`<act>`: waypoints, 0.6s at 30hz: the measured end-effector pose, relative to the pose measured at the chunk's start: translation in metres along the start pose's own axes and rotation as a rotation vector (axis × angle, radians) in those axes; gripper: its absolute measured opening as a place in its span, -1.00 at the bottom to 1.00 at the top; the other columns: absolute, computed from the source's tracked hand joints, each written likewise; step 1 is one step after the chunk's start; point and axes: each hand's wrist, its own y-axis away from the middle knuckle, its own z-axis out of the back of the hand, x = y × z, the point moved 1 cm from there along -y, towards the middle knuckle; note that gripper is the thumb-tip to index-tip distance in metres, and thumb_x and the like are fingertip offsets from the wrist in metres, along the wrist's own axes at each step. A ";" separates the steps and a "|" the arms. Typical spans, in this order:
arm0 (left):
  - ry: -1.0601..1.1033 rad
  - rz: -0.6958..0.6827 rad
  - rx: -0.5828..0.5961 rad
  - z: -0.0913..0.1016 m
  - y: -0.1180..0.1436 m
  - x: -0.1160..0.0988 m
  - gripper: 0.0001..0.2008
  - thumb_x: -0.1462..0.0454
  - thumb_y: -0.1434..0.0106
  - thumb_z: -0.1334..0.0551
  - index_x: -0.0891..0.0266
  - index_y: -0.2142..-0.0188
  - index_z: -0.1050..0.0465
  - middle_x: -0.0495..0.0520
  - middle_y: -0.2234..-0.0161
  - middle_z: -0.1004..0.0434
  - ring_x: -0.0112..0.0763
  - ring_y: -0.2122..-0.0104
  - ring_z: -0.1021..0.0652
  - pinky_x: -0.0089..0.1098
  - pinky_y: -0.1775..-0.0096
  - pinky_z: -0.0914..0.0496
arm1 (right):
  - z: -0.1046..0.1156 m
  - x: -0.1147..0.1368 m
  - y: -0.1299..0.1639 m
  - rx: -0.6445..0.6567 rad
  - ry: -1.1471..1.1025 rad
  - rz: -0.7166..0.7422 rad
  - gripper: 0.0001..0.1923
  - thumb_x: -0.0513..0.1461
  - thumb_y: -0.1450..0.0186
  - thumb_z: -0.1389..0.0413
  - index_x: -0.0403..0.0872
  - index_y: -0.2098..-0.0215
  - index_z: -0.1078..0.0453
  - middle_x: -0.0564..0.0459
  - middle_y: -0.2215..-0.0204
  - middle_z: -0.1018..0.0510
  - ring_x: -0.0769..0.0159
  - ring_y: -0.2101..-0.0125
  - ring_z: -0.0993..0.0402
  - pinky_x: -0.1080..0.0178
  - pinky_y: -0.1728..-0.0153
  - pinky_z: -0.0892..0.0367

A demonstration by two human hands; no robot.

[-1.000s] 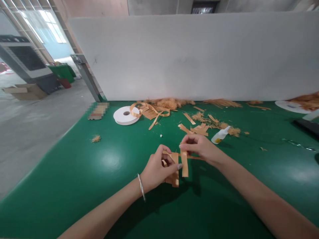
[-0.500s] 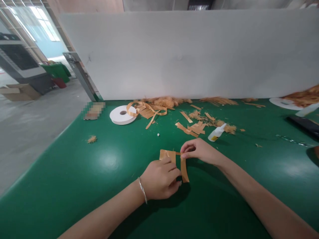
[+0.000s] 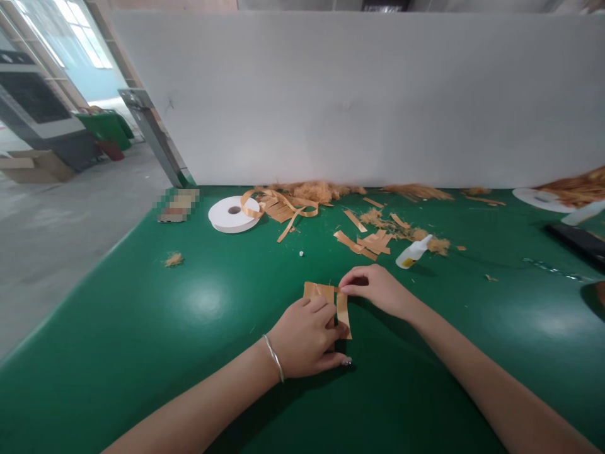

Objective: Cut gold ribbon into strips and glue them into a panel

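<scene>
On the green table, several tan ribbon strips lie side by side. My left hand rests over them, its fingers pressing down and the thumb stretched apart from the fingers; it covers much of the strips. One separate ribbon strip stands just right of the others, with a left fingertip against its lower part. At that strip's top end, my right hand is closed in a pinch on a narrow bit of ribbon. A small white squeeze bottle lies tilted beyond my right hand.
A white ribbon roll with a loose curled tail sits at the back left. Cut ribbon pieces and fibre scraps lie along the back, before a white panel. A dark phone-like object is at the right.
The right-hand strip has shifted left, closer to the other strips. My right hand moved slightly left with it, and my left thumb spread away from the fingers.
</scene>
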 end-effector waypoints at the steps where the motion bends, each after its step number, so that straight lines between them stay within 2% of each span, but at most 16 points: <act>1: 0.006 0.001 -0.007 0.000 0.000 0.000 -0.59 -0.05 -0.19 -0.12 0.21 0.21 -0.45 0.08 0.32 -0.34 -0.27 0.28 -0.37 -0.29 0.31 -0.27 | -0.001 -0.001 0.000 -0.011 0.017 0.001 -0.88 -0.17 -0.11 -0.16 -0.04 0.47 -0.48 0.05 0.45 -0.56 0.24 0.39 -0.45 0.22 0.32 -0.28; 7: 0.033 0.012 -0.021 0.000 -0.001 0.000 -0.64 -0.01 -0.21 -0.13 0.22 0.26 -0.47 0.09 0.33 -0.36 -0.27 0.28 -0.37 -0.29 0.31 -0.27 | -0.006 -0.005 -0.004 -0.064 0.079 0.032 -0.85 -0.16 -0.11 -0.14 -0.04 0.36 -0.42 0.10 0.50 -0.48 0.33 0.48 -0.33 0.27 0.43 -0.20; 18: 0.003 0.001 -0.039 -0.002 -0.001 0.000 -0.64 0.01 -0.22 -0.11 0.26 0.34 -0.45 0.11 0.31 -0.37 -0.25 0.28 -0.37 -0.28 0.31 -0.27 | -0.010 -0.007 -0.007 -0.087 0.148 0.032 -0.84 -0.19 -0.07 -0.15 -0.02 0.35 -0.40 0.12 0.50 -0.49 0.33 0.49 -0.27 0.27 0.42 -0.17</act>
